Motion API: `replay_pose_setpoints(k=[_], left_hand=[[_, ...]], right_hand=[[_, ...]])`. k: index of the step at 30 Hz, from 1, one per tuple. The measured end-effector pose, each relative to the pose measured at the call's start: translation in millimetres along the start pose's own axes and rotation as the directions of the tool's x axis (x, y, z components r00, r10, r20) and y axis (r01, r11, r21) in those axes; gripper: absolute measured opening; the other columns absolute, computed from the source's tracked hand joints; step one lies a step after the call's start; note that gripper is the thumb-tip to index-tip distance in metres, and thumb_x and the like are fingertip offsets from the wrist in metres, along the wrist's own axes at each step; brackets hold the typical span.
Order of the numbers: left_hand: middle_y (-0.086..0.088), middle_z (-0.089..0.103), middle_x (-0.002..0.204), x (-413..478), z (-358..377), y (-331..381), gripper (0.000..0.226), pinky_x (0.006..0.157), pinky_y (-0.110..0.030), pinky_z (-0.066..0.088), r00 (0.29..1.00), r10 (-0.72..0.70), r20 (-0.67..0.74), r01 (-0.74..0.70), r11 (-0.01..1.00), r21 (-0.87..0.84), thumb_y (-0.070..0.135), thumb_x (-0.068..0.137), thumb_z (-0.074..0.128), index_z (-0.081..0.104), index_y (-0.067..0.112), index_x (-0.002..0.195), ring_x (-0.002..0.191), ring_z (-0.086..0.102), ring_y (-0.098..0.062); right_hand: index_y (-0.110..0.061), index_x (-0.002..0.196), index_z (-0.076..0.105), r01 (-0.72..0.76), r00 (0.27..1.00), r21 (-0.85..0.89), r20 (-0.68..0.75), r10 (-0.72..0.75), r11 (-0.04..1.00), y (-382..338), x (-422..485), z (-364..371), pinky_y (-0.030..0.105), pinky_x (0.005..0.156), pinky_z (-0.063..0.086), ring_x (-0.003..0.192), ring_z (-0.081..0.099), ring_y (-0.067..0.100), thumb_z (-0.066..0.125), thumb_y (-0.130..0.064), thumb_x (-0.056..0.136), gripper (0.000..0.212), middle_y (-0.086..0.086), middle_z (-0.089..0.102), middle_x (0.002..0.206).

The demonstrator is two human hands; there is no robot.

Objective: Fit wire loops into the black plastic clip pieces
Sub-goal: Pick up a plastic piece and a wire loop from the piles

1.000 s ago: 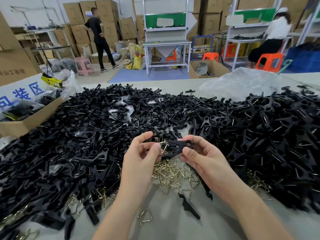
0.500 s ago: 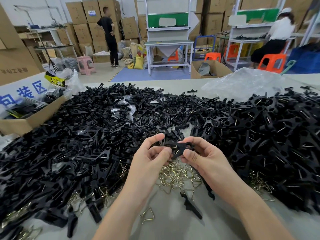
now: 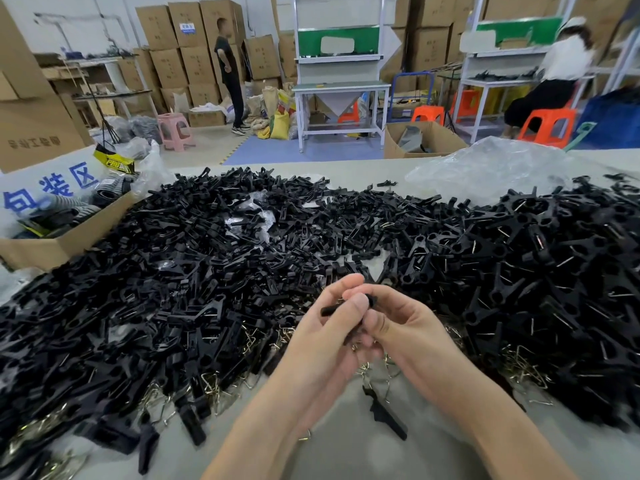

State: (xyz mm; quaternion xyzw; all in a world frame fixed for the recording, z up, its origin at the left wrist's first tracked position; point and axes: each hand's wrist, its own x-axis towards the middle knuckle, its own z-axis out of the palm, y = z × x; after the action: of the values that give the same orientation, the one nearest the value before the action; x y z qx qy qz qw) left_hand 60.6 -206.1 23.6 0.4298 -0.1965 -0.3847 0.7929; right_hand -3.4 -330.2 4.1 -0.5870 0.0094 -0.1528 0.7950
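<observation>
Left hand [image 3: 323, 329] and right hand [image 3: 403, 325], fingers curled, together grip one black clip piece [image 3: 334, 309] (mostly hidden).

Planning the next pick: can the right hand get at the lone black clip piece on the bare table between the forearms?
Probably yes: the lone clip piece lies uncovered just below the right hand. But its fingers are gripping the held clip with the left hand.

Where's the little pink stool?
In the head view, the pink stool stands on the floor, upper left, past the table, left of the standing person.
</observation>
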Motion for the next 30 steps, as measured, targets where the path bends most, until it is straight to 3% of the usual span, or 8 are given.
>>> replay_pose_setpoints(k=[4,8,10,13,18,22,24,30], left_hand=[[-0.001,0.055,0.07,-4.1,0.2,2.9,0.056,0.051,-0.031,0.049,0.998,-0.008,0.063,0.003,0.996,0.089,0.04,0.08,0.065,0.055,0.022,0.132,0.053,0.047,-0.013],[0.005,0.045,0.063,-3.3,-3.6,-1.5,0.061,0.05,-0.028,0.045,0.993,0.039,0.114,-0.06,0.979,0.192,0.045,0.075,0.066,0.056,0.023,0.131,0.047,0.033,-0.01],[0.007,0.048,0.062,-2.8,-5.9,-3.4,0.048,0.05,-0.028,0.045,0.984,0.091,0.155,-0.127,0.962,0.243,0.041,0.081,0.063,0.064,0.021,0.125,0.045,0.033,-0.009],[0.01,0.049,0.06,-3.0,-7.4,-3.0,0.04,0.049,-0.028,0.045,0.982,0.108,0.156,-0.149,0.947,0.284,0.04,0.084,0.059,0.069,0.019,0.117,0.043,0.034,-0.008],[0.009,0.042,0.054,-4.0,-3.9,-2.9,0.046,0.046,-0.024,0.041,0.993,0.038,0.112,-0.054,0.988,0.144,0.051,0.08,0.063,0.074,0.017,0.11,0.041,0.031,-0.005],[0.009,0.035,0.053,-6.1,-2.4,-2.3,0.042,0.041,-0.021,0.038,0.997,-0.058,0.054,0.058,0.998,0.012,0.059,0.07,0.074,0.079,0.026,0.094,0.039,0.03,-0.004],[0.009,0.036,0.052,-6.3,-2.9,-1.8,0.042,0.04,-0.021,0.038,0.996,-0.079,0.037,0.08,0.997,-0.011,0.059,0.068,0.076,0.079,0.024,0.092,0.039,0.031,-0.004],[0.006,0.035,0.049,-3.4,-2.2,-1.8,0.044,0.044,-0.022,0.038,0.999,-0.048,-0.022,0.048,0.999,0.008,0.057,0.071,0.069,0.076,0.017,0.085,0.038,0.03,-0.007]], right_hand=[[-0.025,0.108,0.075,-0.005,0.999,-0.071,0.047,0.009,0.997,-7.3,-4.1,4.1,0.025,0.049,0.051,0.054,0.061,0.016,0.091,-0.053,0.063,0.055,0.008,0.065,0.071],[-0.012,0.112,0.074,0.047,0.997,-0.127,0.062,-0.039,0.991,-11.6,-6.2,4.0,0.03,0.05,0.055,0.061,0.069,0.026,0.085,-0.042,0.074,0.049,0.016,0.066,0.101],[-0.012,0.109,0.076,0.07,0.995,-0.159,0.079,-0.058,0.985,-12.7,-7.8,5.1,0.03,0.052,0.057,0.06,0.07,0.025,0.076,-0.025,0.084,0.028,0.004,0.068,0.107],[-0.013,0.108,0.078,0.07,0.996,-0.198,0.076,-0.056,0.978,-10.6,-9.0,6.7,0.031,0.054,0.059,0.058,0.07,0.021,0.067,-0.014,0.089,0.023,-0.006,0.071,0.102],[-0.01,0.115,0.076,0.077,0.995,-0.254,0.079,-0.059,0.964,-4.9,-9.6,5.9,0.025,0.055,0.056,0.068,0.073,0.02,0.063,-0.025,0.093,0.03,0.003,0.06,0.123],[-0.039,0.121,0.073,0.172,0.984,-0.591,0.072,-0.16,0.788,0.6,-10.3,2.8,0.024,0.079,0.059,0.102,0.071,0.014,0.051,-0.056,0.099,0.035,-0.017,0.057,0.129],[-0.047,0.121,0.069,0.213,0.975,-0.647,0.094,-0.201,0.732,3.4,-10.1,2.1,0.026,0.084,0.058,0.11,0.067,0.014,0.046,-0.06,0.101,0.033,-0.02,0.056,0.129],[-0.041,0.125,0.069,0.192,0.981,-0.578,0.116,-0.153,0.793,4.8,-10.4,6.8,0.023,0.067,0.058,0.09,0.072,0.015,0.048,-0.052,0.104,0.032,-0.017,0.058,0.12]])
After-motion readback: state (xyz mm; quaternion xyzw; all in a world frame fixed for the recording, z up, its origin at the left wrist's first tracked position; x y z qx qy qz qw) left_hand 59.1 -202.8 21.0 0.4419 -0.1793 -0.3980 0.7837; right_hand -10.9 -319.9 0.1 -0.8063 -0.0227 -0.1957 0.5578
